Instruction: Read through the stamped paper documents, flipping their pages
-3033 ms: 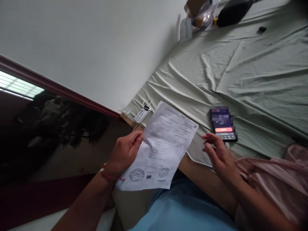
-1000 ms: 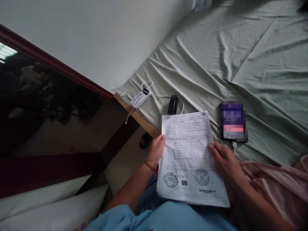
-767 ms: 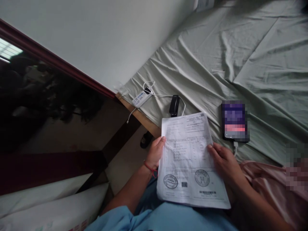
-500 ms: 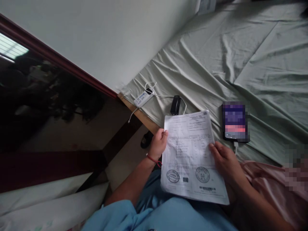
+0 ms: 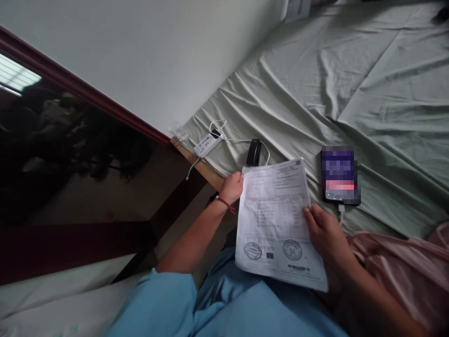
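A printed paper document with two round stamps and a barcode is held over my lap, tilted toward me. My left hand, with a red string on the wrist, is closed at the sheet's upper left edge; its fingers are partly hidden behind the paper. On the opposite edge my right hand grips the sheet, thumb on top and the other fingers largely out of sight. Past the paper's top edge lies a black device with a white cable. To the right of the sheet rests a phone, its screen lit and blurred.
A pale green sheet covers the bed, wrinkled. A white power strip lies near its wooden edge. Pink fabric is bunched at the right. A dark glossy panel stands at the left beside the wall.
My left hand has moved up along the paper's left edge. The document's lower part has risen slightly. My right hand keeps its hold, and the view has shifted a little.
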`<state>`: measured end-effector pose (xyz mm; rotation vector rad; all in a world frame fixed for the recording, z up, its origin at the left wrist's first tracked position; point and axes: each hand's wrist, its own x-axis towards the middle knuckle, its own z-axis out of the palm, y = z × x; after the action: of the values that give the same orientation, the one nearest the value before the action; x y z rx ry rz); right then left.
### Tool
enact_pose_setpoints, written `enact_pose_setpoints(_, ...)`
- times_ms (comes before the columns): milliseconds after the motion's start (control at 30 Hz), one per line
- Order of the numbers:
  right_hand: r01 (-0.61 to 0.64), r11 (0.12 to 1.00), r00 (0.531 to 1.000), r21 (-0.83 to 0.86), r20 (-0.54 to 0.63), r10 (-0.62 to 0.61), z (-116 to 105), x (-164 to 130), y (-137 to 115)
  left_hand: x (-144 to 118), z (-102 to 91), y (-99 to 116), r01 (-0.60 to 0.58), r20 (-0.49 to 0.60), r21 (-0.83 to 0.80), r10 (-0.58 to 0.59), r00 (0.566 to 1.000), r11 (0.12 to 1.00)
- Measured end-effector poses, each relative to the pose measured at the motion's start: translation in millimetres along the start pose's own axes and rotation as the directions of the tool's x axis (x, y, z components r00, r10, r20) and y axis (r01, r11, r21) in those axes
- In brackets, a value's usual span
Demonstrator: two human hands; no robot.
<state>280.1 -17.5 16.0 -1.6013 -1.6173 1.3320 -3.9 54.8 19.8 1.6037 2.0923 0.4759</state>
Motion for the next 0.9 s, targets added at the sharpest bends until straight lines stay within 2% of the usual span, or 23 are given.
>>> enact_pose_setpoints(100, 0.015, 0.999, 1.000, -0.032, -0.022, -0.015, 0.4, 0.7, 2.3, 0.2, 1.9, -3.2, 0.027, 0.043, -0.188, -0.019, 0.999, 0.982)
enact_pose_setpoints(200, 0.029, 0.999, 0.997, -0.035, -0.071, -0.031, -0.2, 1.8, 4.0, -0.3, 2.0, -4.7, 0.150, 0.147, -0.391, -0.100, 0.984, 0.908)
enact_pose_setpoints(300, 0.023, 0.999, 0.997, -0.039, -0.077, -0.026, -1.1, 2.7, 5.0, -1.0, -0.3, -2.7, 0.222, 0.211, -0.488, -0.132, 0.969, 0.844)
enact_pose_setpoints(467, -0.011, 1.000, 0.996, -0.017, -0.085, 0.009, -1.4, 3.6, 4.6, -1.0, -4.0, 5.4, 0.307, 0.238, -0.531, -0.208, 0.949, 0.790)
enact_pose_setpoints(633, -0.066, 0.996, 0.996, 0.061, -0.056, 0.069, -2.5, 5.1, 0.7, 4.8, -4.1, 12.0, 0.429, 0.280, -0.520, -0.327, 0.903, 0.739)
enact_pose_setpoints(900, -0.064, 0.997, 0.993, 0.036, -0.096, 0.067, -6.6, 5.4, -4.1, 12.5, -3.0, 15.1, 0.401, 0.289, -0.496, -0.290, 0.912, 0.770)
